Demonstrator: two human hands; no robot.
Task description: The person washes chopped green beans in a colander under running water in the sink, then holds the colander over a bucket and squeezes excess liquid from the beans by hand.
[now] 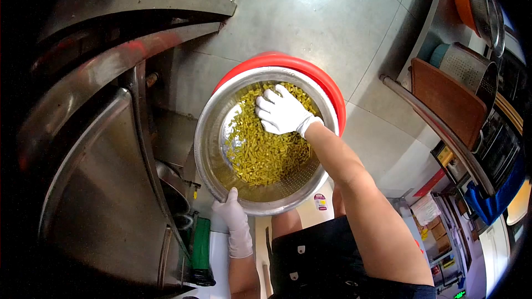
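A wide metal colander (206,149) with small holes in its lower side holds many short pieces of chopped green vegetable (260,158), perhaps green beans. My left hand (230,209), in a white glove, grips the colander's near rim at the lower left, thumb on top. My right hand (280,112), also gloved in white, lies palm down on the pieces near the far side, its fingers spread a little; its palm side is hidden. Behind and under the colander shows the rim of a red basin (332,91).
Steel equipment with a curved rail (100,72) stands close on the left. At the right, a steel rack holds a brown tray (446,97), a perforated steel pan (471,69) and an orange bowl (464,6). Grey floor tiles (310,11) lie ahead. A green object (200,246) is at lower left.
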